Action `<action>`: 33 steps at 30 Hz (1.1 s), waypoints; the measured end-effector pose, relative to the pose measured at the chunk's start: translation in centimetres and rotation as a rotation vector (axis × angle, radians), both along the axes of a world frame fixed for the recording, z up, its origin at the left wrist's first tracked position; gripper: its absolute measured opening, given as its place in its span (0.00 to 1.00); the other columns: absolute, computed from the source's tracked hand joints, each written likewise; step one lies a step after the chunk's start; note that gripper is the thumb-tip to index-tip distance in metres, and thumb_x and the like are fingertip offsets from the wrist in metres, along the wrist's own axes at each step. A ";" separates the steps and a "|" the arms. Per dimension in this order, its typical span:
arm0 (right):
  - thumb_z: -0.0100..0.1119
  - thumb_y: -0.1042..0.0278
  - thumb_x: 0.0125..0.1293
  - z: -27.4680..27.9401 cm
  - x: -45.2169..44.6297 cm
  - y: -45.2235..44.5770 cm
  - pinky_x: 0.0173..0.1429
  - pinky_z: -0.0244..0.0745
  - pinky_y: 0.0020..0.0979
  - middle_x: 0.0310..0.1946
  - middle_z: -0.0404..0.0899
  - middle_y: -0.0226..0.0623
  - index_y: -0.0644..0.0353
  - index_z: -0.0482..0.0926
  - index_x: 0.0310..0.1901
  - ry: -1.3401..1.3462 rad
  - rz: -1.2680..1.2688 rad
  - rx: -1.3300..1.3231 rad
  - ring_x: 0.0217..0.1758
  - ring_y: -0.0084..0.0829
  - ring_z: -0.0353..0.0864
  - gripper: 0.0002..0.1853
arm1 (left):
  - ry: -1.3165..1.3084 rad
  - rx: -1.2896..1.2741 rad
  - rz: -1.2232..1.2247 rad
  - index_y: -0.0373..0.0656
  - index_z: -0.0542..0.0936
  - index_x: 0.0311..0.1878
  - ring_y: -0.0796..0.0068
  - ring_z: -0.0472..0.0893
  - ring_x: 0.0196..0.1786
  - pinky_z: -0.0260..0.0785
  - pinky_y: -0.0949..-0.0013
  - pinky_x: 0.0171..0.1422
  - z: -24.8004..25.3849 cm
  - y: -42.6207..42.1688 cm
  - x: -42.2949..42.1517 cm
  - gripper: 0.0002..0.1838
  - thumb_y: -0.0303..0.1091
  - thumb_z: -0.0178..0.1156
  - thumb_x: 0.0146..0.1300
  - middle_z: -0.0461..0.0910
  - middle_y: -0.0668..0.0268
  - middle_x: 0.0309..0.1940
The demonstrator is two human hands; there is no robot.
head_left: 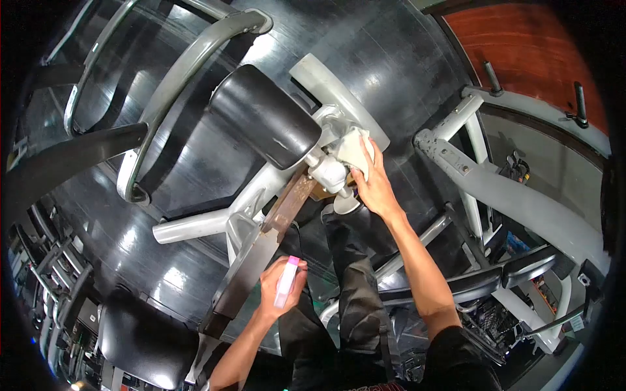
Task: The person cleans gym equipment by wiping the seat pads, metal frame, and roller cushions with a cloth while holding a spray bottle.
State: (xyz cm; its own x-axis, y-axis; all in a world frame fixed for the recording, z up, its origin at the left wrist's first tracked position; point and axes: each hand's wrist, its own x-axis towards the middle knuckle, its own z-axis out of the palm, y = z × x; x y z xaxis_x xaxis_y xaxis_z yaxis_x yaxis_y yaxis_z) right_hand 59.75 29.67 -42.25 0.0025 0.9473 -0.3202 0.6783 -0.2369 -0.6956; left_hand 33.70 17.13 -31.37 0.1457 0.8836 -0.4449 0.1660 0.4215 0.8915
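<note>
My right hand (377, 186) is closed on a white cloth (352, 155) and presses it against the light grey frame of a gym machine, beside the metal joint (329, 174) under a black roller pad (266, 117). In my left hand (270, 287) is a spray bottle, whose pink and white spray head (286, 281) shows from above. The hand's fingers wrap around it, and the bottle's lower part is hidden. My left hand is beside the machine's dark, scuffed beam (244, 270), apart from the cloth.
A black seat pad (147, 339) lies at lower left. Curved grey bars (195, 62) rise at upper left. A grey weight rack frame (508, 189) and a padded bench (469, 283) stand to the right. Grey base tubes (342, 98) cross the dark floor.
</note>
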 end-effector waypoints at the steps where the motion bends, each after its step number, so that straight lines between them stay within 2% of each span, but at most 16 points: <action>1: 0.57 0.57 0.72 -0.5 0.1 0.2 0.76 0.60 0.46 0.72 0.57 0.59 0.56 0.67 0.71 0.054 -0.078 -0.026 0.74 0.57 0.61 0.29 | 0.005 0.021 0.001 0.36 0.82 0.44 0.64 0.85 0.36 0.77 0.68 0.41 -0.1 0.6 0.6 0.14 0.15 0.66 0.53 0.84 0.58 0.35; 4: 0.54 0.55 0.73 -3.2 1.3 3.1 0.75 0.62 0.46 0.70 0.59 0.60 0.57 0.66 0.70 0.054 -0.100 -0.075 0.72 0.59 0.63 0.28 | 0.019 0.137 -0.023 0.37 0.82 0.43 0.63 0.85 0.37 0.77 0.68 0.41 -0.7 2.9 2.8 0.15 0.15 0.67 0.52 0.84 0.58 0.35; 6: 0.49 0.49 0.75 -5.4 2.8 5.6 0.72 0.65 0.43 0.64 0.67 0.62 0.67 0.70 0.65 -0.057 -0.015 -0.156 0.69 0.58 0.67 0.29 | -0.021 0.190 0.036 0.38 0.82 0.42 0.66 0.85 0.36 0.76 0.67 0.42 -1.0 4.4 4.4 0.11 0.17 0.65 0.55 0.84 0.61 0.34; 8: 0.49 0.46 0.73 -6.0 3.2 9.5 0.70 0.66 0.42 0.60 0.73 0.63 0.70 0.74 0.61 -0.052 0.025 -0.417 0.66 0.56 0.73 0.31 | -0.048 0.176 0.049 0.37 0.82 0.42 0.65 0.85 0.37 0.76 0.67 0.42 -1.5 5.2 5.3 0.11 0.17 0.64 0.55 0.84 0.60 0.34; 11: 0.48 0.49 0.74 -14.1 5.0 13.7 0.61 0.71 0.36 0.56 0.82 0.49 0.62 0.76 0.62 -0.054 0.277 -0.647 0.55 0.39 0.81 0.26 | -0.038 0.134 0.074 0.36 0.82 0.42 0.66 0.85 0.37 0.77 0.68 0.42 -1.9 5.9 6.1 0.10 0.18 0.65 0.55 0.84 0.60 0.34; 12: 0.49 0.47 0.73 -14.6 4.6 14.8 0.61 0.71 0.37 0.56 0.81 0.48 0.62 0.76 0.63 0.015 0.274 -0.797 0.56 0.40 0.81 0.28 | -0.028 0.129 0.077 0.36 0.82 0.42 0.66 0.85 0.37 0.77 0.68 0.42 -2.1 5.9 6.1 0.10 0.18 0.65 0.55 0.84 0.60 0.34; 14: 0.49 0.44 0.72 -14.9 2.8 17.2 0.62 0.71 0.38 0.56 0.82 0.47 0.63 0.77 0.61 -0.219 0.487 -0.850 0.56 0.41 0.81 0.30 | 0.019 0.151 0.075 0.36 0.82 0.41 0.66 0.85 0.36 0.77 0.68 0.41 -2.3 5.8 6.0 0.10 0.18 0.65 0.55 0.84 0.59 0.35; 17: 0.50 0.41 0.70 -19.3 0.7 18.8 0.61 0.72 0.41 0.56 0.82 0.45 0.64 0.80 0.58 -0.319 0.603 -0.868 0.56 0.43 0.81 0.31 | 0.077 0.110 0.064 0.36 0.81 0.42 0.63 0.85 0.37 0.77 0.68 0.41 -2.5 5.1 5.3 0.14 0.16 0.67 0.52 0.84 0.59 0.37; 21: 0.57 0.47 0.64 -15.5 -3.0 19.0 0.58 0.76 0.42 0.55 0.83 0.45 0.63 0.82 0.56 -0.505 0.881 -0.975 0.55 0.43 0.83 0.29 | 0.118 0.003 0.095 0.36 0.80 0.41 0.67 0.85 0.34 0.77 0.69 0.40 -2.5 4.1 4.8 0.13 0.15 0.67 0.52 0.83 0.59 0.37; 24: 0.57 0.51 0.63 -10.4 -3.9 18.6 0.58 0.77 0.41 0.53 0.84 0.47 0.63 0.82 0.55 -0.568 0.829 -0.925 0.55 0.44 0.84 0.26 | 0.090 -0.041 0.148 0.36 0.80 0.42 0.69 0.84 0.33 0.76 0.70 0.39 -1.8 3.9 4.7 0.13 0.15 0.67 0.53 0.83 0.59 0.37; 25: 0.57 0.53 0.62 -8.7 -3.4 18.2 0.58 0.77 0.42 0.52 0.84 0.49 0.62 0.83 0.53 -0.546 0.949 -0.802 0.56 0.45 0.84 0.24 | 0.058 -0.076 0.182 0.37 0.81 0.43 0.70 0.84 0.33 0.76 0.71 0.39 -1.5 3.9 4.8 0.13 0.16 0.67 0.53 0.83 0.60 0.37; 26: 0.57 0.56 0.61 -7.9 -2.6 16.9 0.58 0.77 0.43 0.54 0.83 0.50 0.62 0.85 0.50 -0.517 0.891 -0.731 0.56 0.48 0.83 0.22 | 0.050 -0.067 0.184 0.37 0.81 0.43 0.70 0.84 0.33 0.76 0.71 0.39 -1.3 3.9 5.0 0.13 0.16 0.67 0.53 0.83 0.60 0.37; 28: 0.58 0.58 0.59 -3.3 -1.8 15.3 0.59 0.79 0.43 0.48 0.85 0.52 0.63 0.85 0.46 -0.462 0.819 -0.660 0.55 0.48 0.84 0.19 | -0.007 -0.088 0.221 0.37 0.81 0.45 0.71 0.84 0.33 0.77 0.71 0.39 -1.1 4.1 5.1 0.14 0.16 0.66 0.55 0.83 0.60 0.38; 29: 0.60 0.62 0.59 -1.8 -1.3 12.9 0.63 0.77 0.46 0.55 0.81 0.47 0.60 0.84 0.49 -0.407 0.756 -0.433 0.63 0.46 0.77 0.18 | -0.012 -0.076 0.222 0.37 0.81 0.45 0.71 0.84 0.33 0.77 0.71 0.39 -1.0 4.1 5.1 0.14 0.16 0.66 0.55 0.83 0.60 0.38; 30: 0.63 0.67 0.58 0.5 -1.4 11.4 0.65 0.75 0.48 0.61 0.75 0.42 0.58 0.82 0.52 -0.401 0.809 -0.361 0.69 0.45 0.70 0.19 | -0.037 -0.059 0.220 0.37 0.81 0.45 0.71 0.85 0.34 0.77 0.71 0.40 -1.0 4.1 5.2 0.14 0.16 0.66 0.55 0.83 0.59 0.38; 33: 0.64 0.73 0.56 4.2 -1.1 7.8 0.64 0.75 0.47 0.59 0.76 0.38 0.59 0.83 0.52 -0.212 0.653 -0.115 0.65 0.43 0.73 0.19 | -0.063 -0.012 0.202 0.37 0.82 0.46 0.70 0.85 0.35 0.77 0.71 0.40 -0.6 4.4 5.1 0.14 0.17 0.66 0.56 0.83 0.59 0.38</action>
